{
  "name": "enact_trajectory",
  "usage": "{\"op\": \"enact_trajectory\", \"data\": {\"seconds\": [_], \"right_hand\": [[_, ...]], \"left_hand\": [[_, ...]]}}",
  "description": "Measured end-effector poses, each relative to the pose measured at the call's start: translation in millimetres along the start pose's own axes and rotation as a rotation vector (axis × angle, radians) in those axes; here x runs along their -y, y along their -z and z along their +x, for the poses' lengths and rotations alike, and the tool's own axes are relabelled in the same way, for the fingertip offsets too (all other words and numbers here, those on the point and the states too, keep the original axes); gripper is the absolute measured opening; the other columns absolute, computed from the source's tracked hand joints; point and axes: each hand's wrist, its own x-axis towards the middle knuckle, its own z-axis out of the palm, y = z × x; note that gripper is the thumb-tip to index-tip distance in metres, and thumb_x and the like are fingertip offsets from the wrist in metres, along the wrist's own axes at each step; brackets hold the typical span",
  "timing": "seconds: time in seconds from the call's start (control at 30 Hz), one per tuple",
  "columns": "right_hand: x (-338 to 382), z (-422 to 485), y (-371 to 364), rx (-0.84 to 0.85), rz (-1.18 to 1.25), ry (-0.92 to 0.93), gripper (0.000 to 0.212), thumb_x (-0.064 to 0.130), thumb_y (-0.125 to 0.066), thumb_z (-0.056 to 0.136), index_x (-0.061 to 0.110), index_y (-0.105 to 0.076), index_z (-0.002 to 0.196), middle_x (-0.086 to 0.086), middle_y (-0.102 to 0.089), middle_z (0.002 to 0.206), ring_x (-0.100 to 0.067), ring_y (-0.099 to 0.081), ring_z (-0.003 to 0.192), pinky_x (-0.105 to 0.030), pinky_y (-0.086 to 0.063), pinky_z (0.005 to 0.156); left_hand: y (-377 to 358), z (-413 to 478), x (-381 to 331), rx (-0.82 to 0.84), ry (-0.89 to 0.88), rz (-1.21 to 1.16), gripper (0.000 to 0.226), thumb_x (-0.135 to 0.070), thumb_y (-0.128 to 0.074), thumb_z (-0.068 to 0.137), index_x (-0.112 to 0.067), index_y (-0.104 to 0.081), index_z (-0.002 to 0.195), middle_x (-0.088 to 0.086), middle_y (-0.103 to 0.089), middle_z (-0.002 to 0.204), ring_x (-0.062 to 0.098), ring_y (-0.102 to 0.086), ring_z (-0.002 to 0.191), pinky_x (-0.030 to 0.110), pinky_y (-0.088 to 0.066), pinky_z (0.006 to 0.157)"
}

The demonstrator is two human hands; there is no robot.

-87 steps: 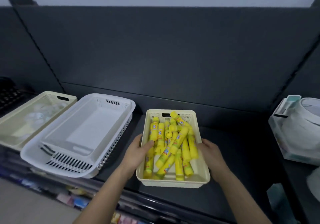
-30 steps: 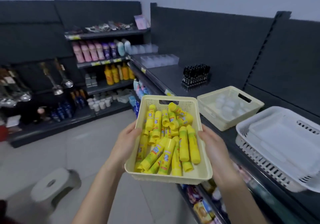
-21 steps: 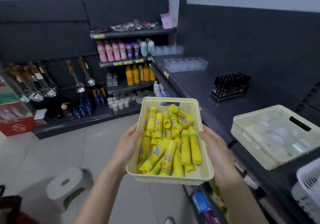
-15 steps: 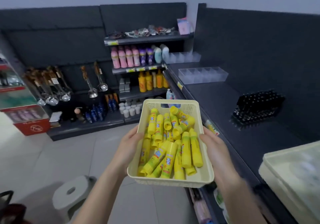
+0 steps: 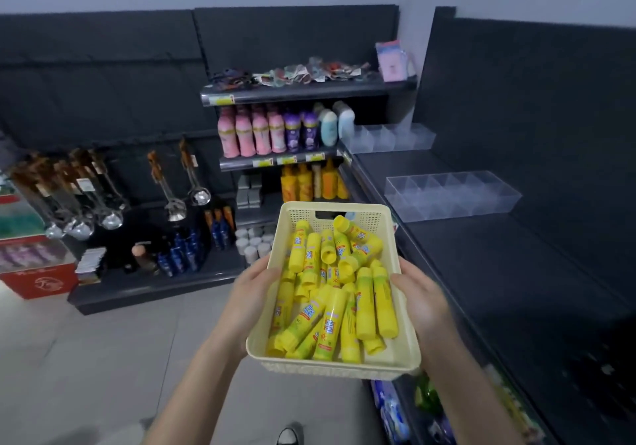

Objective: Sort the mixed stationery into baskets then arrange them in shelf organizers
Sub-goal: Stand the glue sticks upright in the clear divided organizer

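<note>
1. The cream basket (image 5: 331, 366) hangs in the air over the floor. The left hand (image 5: 250, 294) clasps its left wall and the right hand (image 5: 424, 304) its right wall, so the hands are apart with the basket between them.
2. Yellow glue sticks (image 5: 331, 310) lie heaped loosely inside the basket, with several crosswise at its far end.
3. They look round and likely to roll, so keep the basket level and both hands on it.
4. Beyond the basket, to its right, a clear divided organizer (image 5: 451, 195) stands on the dark shelf (image 5: 516, 272). It is probably the goal, so set the basket down beside it before freeing a hand.
5. Three seconds ago the basket stood on a shelf. Since half a second ago the organizer has drawn nearer the basket, and the black rack to the basket's right has left view.
</note>
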Motion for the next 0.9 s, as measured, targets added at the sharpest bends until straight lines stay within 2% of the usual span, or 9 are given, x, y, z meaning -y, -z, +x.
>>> {"op": "enact_trajectory", "data": {"seconds": [0.13,0.2,0.3,0.47,0.53,0.67,0.8,0.9], "right_hand": [[15.2,78.6,-30.9,-0.080,-0.153,0.038,0.040,0.008,-0.050,0.085,0.041,-0.074,0.087,0.008,-0.074,0.079,-0.006,-0.069,0.065,-0.015,-0.048,0.046],[26.3,114.4,-47.2,-0.110,-0.155,0.023,0.039,0.008,-0.050,0.082,0.037,-0.073,0.096,0.005,-0.074,0.083,-0.010,-0.071,0.069,-0.018,-0.050,0.048],[39.6,166.9,-66.6,-0.184,-0.103,0.040,0.042,0.004,-0.046,0.081,0.031,-0.072,0.101,-0.002,-0.075,0.089,-0.018,-0.071,0.076,-0.025,-0.054,0.056],[56.6,245.5,-76.5,-0.310,-0.075,0.050,0.039,0.009,-0.048,0.084,0.035,-0.072,0.099,0.010,-0.074,0.086,-0.008,-0.071,0.074,-0.018,-0.052,0.053],[59.7,277.7,-74.7,-0.348,-0.050,0.045,0.039,0.008,-0.048,0.084,0.032,-0.072,0.103,0.011,-0.074,0.087,-0.008,-0.071,0.075,-0.017,-0.052,0.052],[68.9,337.7,-65.0,-0.351,-0.003,0.071,0.038,0.007,-0.049,0.084,0.029,-0.071,0.105,0.004,-0.075,0.092,-0.015,-0.072,0.082,-0.026,-0.055,0.061],[84.1,394.8,-48.9,-0.400,0.019,0.115,0.040,0.007,-0.050,0.085,0.038,-0.074,0.092,0.003,-0.075,0.089,-0.014,-0.072,0.078,-0.025,-0.055,0.058],[92.1,425.6,-36.6,-0.450,0.068,0.126,0.038,0.008,-0.050,0.085,0.036,-0.073,0.096,0.002,-0.075,0.088,-0.016,-0.072,0.078,-0.027,-0.055,0.057]], "left_hand": [[7.7,99.1,-27.4,0.077,-0.007,0.039,0.033,-0.014,-0.044,0.096,-0.029,-0.073,0.100,0.003,-0.075,0.090,0.017,-0.072,0.072,0.023,-0.052,0.052],[9.6,147.4,-46.2,0.122,-0.026,0.067,0.035,-0.014,-0.044,0.096,-0.033,-0.072,0.101,0.001,-0.075,0.091,0.017,-0.072,0.073,0.024,-0.053,0.054],[7.6,216.7,-69.9,0.169,-0.051,0.082,0.037,-0.013,-0.045,0.095,-0.035,-0.074,0.096,-0.001,-0.075,0.086,0.012,-0.069,0.064,0.023,-0.050,0.052],[-8.4,310.2,-87.4,0.237,-0.028,0.048,0.032,-0.013,-0.046,0.095,-0.030,-0.072,0.103,-0.002,-0.075,0.083,0.011,-0.067,0.060,0.020,-0.049,0.047],[-18.5,345.5,-92.6,0.263,-0.011,0.035,0.033,-0.013,-0.046,0.095,-0.031,-0.074,0.096,-0.001,-0.075,0.083,0.013,-0.069,0.063,0.021,-0.050,0.048],[-44.6,414.5,-102.5,0.334,-0.040,0.054,0.039,-0.012,-0.046,0.095,-0.037,-0.075,0.087,-0.001,-0.076,0.085,0.015,-0.072,0.069,0.020,-0.051,0.051],[-79.1,482.2,-113.8,0.446,-0.059,0.086,0.036,-0.017,-0.047,0.095,-0.039,-0.075,0.090,0.001,-0.076,0.088,0.017,-0.073,0.073,0.022,-0.053,0.053],[-108.3,529.0,-122.4,0.538,-0.062,0.081,0.031,-0.019,-0.049,0.094,-0.037,-0.074,0.097,0.005,-0.075,0.097,0.025,-0.072,0.086,0.031,-0.055,0.065]]}}
